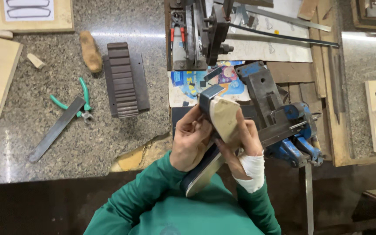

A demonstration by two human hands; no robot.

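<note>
Both hands up over bench edge, just in front of blue bench vise point(279, 126). Left hand point(190, 141) wrapped tight round a bent steel strip point(203, 174), long flat band w/ dark upper end curved over. Right hand point(244, 143), wrist bandaged, fingers closed, presses a tan pad point(223, 117) (sanding block, prob.) against strip's upper bend. Judged: rubbing at the bend in progress; lower run looks bright already. Green-handled pliers point(81, 102) and flat file point(55, 130) lie untouched on granite top point(31, 143), well apart.

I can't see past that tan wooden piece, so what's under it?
Under the tan wooden block a bent dark metal strip shows, gripped by the left hand and right hand. Its middle stretch is covered.
</note>
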